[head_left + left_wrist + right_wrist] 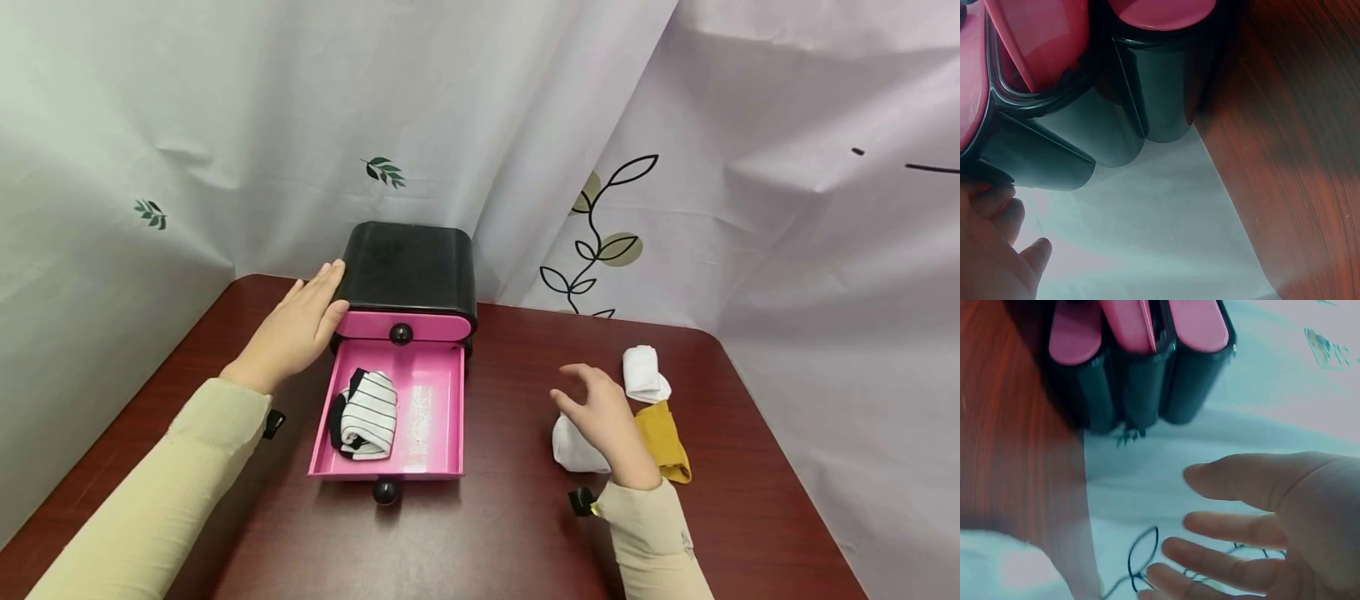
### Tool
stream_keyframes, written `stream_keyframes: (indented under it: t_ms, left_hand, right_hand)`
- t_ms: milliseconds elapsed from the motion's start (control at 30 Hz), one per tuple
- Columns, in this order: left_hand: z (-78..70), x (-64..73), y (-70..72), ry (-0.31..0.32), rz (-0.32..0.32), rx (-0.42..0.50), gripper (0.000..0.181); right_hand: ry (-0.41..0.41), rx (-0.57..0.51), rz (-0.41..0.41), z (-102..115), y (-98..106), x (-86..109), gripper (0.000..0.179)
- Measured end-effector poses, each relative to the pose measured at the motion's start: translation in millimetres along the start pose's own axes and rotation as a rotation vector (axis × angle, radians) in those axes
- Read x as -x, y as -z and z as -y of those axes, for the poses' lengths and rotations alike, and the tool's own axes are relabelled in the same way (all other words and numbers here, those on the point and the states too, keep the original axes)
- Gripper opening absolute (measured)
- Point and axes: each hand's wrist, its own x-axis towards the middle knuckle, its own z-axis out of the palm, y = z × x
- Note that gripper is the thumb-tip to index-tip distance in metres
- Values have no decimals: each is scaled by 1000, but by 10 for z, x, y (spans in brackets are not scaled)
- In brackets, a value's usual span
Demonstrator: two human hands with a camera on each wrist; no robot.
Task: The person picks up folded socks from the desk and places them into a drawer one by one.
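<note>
A black cabinet (408,267) with pink drawers stands at the back of the table. One pink drawer (427,417) is pulled out, and a folded black-and-white striped sock bundle (371,417) lies in its left half. My left hand (296,325) rests its extended fingers against the cabinet's left side; the left wrist view shows those fingers (1007,219) by the black casing. Over a folded white cloth item (576,450) on the right, my right hand (606,417) hovers with relaxed, spread fingers and holds nothing. In the right wrist view, thumb and fingers (1229,559) are apart.
Beyond the right hand lie a mustard-yellow folded cloth item (663,442) and another white folded one (641,373). A black round knob (386,492) juts from the open drawer's front. White curtain (300,108) with leaf prints hangs behind the dark red-brown table (502,533).
</note>
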Motion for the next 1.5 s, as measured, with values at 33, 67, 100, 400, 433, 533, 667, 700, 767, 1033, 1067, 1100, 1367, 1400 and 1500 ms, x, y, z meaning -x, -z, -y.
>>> stream_keyframes:
  t_ms: [33,67,100,400,433,533,667,700,767,1033,1067,1100,1367,1400,1500]
  left_hand:
    - [2,0,-2,-1,0,1,65]
    - [2,1,-4,-1,1,4,65]
    - [0,2,-4,-3,2,9,65]
    - [-13,9,-4,7,3,16,65]
    - [-12,8,-4,9,5,17,65]
    - [-8,8,-5,12,9,21,65]
    - [0,9,-15,11,7,17,65]
    - [1,10,-18,11,7,16,65]
    - [2,12,-19,10,6,14,65]
    - [-5,9,-9,5,1,20,65]
    - [-6,8,-9,5,2,18,65]
    - [-6,7,-9,5,2,17,65]
    - [-9,9,-5,7,2,16,65]
    - [-10,10,-5,6,1,17,65]
    - [-10,12,-7,1,-5,18,65]
  right_hand:
    - [-4,20,9,-29,21,6,39]
    - [-8,27,19,-57,40,10,39]
    - [-10,32,29,-84,59,15,39]
    - [-109,27,166,-247,144,59,41]
    - [-124,38,182,-261,140,61,42]
    - [-158,75,210,-294,121,61,45]
    - [-206,117,229,-330,91,63,46]
    - [-226,124,233,-338,85,67,45]
    - [-259,132,236,-351,76,75,45]
    - [-361,89,250,-389,55,115,34]
    - [-369,82,250,-394,50,117,33]
    - [-372,78,247,-401,44,118,33]
    - [-375,44,208,-448,-28,97,38]
    - [-377,39,204,-450,-35,93,38]
    - [-378,25,192,-443,-49,84,38]
